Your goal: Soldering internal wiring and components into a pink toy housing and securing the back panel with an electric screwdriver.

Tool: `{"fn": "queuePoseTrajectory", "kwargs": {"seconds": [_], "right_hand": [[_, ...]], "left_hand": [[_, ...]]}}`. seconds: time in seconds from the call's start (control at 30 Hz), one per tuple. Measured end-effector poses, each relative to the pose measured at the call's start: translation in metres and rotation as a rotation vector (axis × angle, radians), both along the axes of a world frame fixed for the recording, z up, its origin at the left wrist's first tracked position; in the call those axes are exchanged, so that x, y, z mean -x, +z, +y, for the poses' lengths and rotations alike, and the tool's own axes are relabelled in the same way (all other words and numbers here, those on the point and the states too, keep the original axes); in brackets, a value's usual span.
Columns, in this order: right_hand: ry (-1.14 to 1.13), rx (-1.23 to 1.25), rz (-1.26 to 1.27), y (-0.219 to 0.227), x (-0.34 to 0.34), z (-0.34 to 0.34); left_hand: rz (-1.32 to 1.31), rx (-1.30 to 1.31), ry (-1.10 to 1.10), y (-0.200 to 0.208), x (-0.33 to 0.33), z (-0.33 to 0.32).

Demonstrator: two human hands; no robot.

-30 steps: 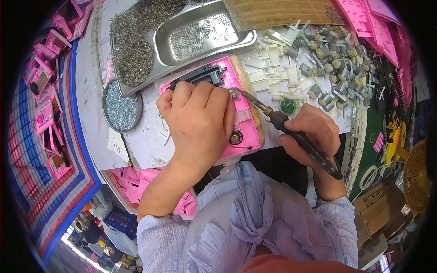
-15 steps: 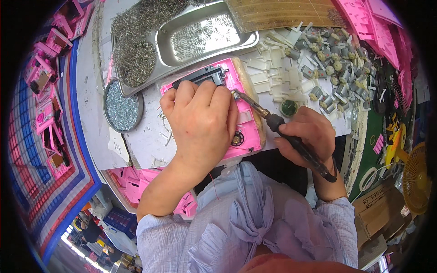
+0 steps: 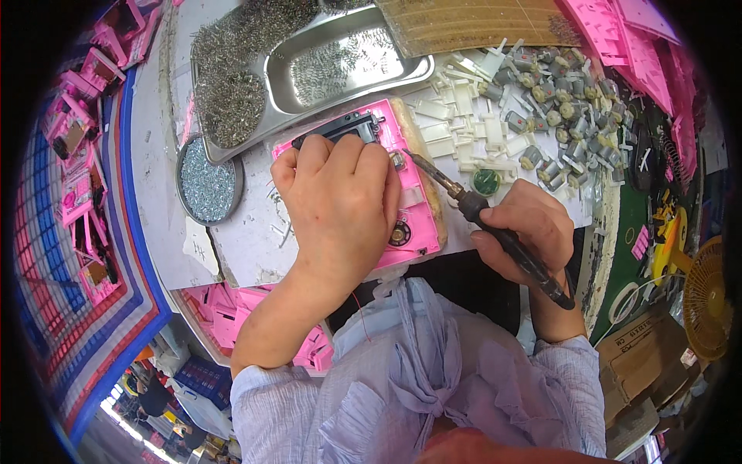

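Observation:
A pink plastic casing (image 3: 424, 237) lies before me on a pale, padded block (image 3: 420, 145). It carries a dark plastic part (image 3: 357, 127) at its far side and a small round speaker-like disc (image 3: 399, 233). My left hand (image 3: 338, 203) rests over the casing with its fingers curled down and together; what they pinch is hidden beneath them. In my right hand (image 3: 529, 230) is a soldering iron (image 3: 506, 246), gripped by its black handle. Its tip is at the casing's right part, close beside a small metal piece (image 3: 397, 159); I cannot tell whether they touch.
Beyond the casing stands a metal tray (image 3: 352, 91) full of small springs. A round dish of screws (image 3: 209, 185) sits to the left. White plastic parts (image 3: 464, 116) and small motors (image 3: 572, 108) are heaped at right, near a small green round container (image 3: 485, 182). Cardboard (image 3: 479, 27) lies behind.
The soldering iron's tip has shifted slightly off the small metal piece, up and to the right. My right hand has moved a little right with it. My left hand stays almost still.

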State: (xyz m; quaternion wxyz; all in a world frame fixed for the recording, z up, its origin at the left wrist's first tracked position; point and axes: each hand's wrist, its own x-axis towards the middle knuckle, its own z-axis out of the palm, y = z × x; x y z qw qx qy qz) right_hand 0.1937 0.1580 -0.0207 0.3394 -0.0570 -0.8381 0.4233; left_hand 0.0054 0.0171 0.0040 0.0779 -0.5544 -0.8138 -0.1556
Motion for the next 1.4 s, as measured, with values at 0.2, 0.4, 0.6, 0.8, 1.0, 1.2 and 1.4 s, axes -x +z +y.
{"fn": "queuePoseTrajectory", "kwargs": {"seconds": [0.2, 0.4, 0.6, 0.8, 1.0, 1.2, 1.4], "right_hand": [[-0.002, 0.002, 0.021, -0.001, 0.000, 0.000], [0.002, 0.007, 0.022, -0.001, -0.001, 0.002], [-0.001, 0.005, 0.036, 0.000, 0.000, 0.001], [0.002, 0.003, 0.019, 0.001, -0.001, 0.002], [-0.007, -0.002, 0.036, 0.000, 0.000, 0.001], [-0.020, -0.020, 0.036, 0.005, -0.004, 0.006], [-0.037, 0.041, 0.078, 0.002, -0.001, 0.006]], "left_hand": [[0.007, 0.017, 0.003, 0.002, -0.001, 0.001], [0.023, 0.034, 0.012, 0.003, -0.001, 0.001], [0.019, 0.039, 0.008, 0.004, -0.001, 0.000], [0.014, 0.038, 0.016, 0.004, -0.001, -0.002], [0.000, 0.044, 0.013, 0.003, -0.001, -0.002], [0.021, -0.116, 0.095, 0.031, 0.003, -0.041], [-0.367, 0.053, 0.346, -0.004, 0.027, -0.088]]}}
